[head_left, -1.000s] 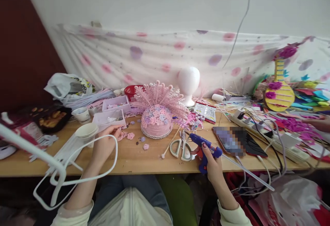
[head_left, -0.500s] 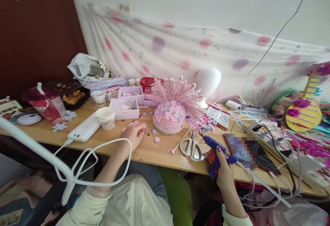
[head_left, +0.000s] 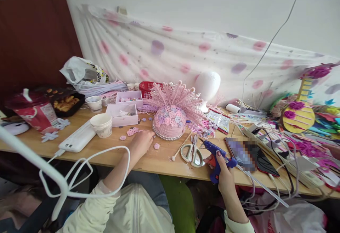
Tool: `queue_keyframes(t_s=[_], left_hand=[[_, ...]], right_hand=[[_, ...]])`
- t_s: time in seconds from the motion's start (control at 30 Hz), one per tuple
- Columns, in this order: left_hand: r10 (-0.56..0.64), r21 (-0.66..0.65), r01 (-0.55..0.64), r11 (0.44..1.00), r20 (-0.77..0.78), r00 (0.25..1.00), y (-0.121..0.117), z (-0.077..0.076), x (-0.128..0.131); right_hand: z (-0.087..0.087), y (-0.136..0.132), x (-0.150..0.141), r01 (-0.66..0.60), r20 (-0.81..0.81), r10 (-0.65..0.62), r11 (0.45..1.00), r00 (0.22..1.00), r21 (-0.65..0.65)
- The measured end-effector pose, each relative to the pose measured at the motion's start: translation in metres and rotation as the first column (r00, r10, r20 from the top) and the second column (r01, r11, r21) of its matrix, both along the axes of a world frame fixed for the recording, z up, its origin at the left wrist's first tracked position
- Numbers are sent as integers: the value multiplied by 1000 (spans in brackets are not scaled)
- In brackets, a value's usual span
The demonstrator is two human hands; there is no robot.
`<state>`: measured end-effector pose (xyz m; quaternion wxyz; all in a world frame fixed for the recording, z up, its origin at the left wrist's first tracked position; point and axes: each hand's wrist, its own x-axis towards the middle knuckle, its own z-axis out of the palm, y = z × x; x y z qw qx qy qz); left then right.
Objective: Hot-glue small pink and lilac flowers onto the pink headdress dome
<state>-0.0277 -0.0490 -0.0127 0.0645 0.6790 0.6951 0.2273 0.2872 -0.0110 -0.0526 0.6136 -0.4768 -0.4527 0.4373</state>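
Observation:
My left hand (head_left: 143, 141) is low over the table, fingertips together just left of the pink headpiece (head_left: 170, 128), whose dome carries small pastel flowers and a pearl edge. Whatever is under those fingertips is hidden. A loose pink flower (head_left: 156, 146) lies just below them, and a cluster of pink flowers (head_left: 132, 131) lies behind the hand. My right hand (head_left: 225, 172) grips a blue hot glue gun (head_left: 215, 151) at the table's front edge, nozzle pointing up and left, a clear glue stick (head_left: 262, 187) trailing from its back. Scissors (head_left: 192, 153) lie beside the nozzle.
White cable loops (head_left: 85, 169) and a white stand arm (head_left: 34, 158) cross the left foreground. Paper cups (head_left: 101, 125), a power bank (head_left: 78, 135) and a drink cup (head_left: 37, 111) stand left. Phones (head_left: 261, 157) and a power strip (head_left: 287, 155) lie right. Another person's hand (head_left: 333, 151) shows at the right edge.
My left hand has moved right from the pink flower cluster to the spot where a loose purple flower lay, now covered. The view has shifted slightly; my right hand still holds the glue gun.

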Motion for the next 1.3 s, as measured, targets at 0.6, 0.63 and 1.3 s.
queue_keyframes(t_s=[0.6,0.63,1.3], left_hand=[[107,88,-138,987,290,951,-18,8,-28],[96,91,-128,988,291,952,-18,9,-26],[210,88,-237,968,246,946,-15,7,-38]], right_hand=[[2,-1,0,131,55,-129,990,990,-41],[2,-1,0,115,58,-113,993,992,-36],[15,-5,-7,63,5,-63,996,998,-59]])
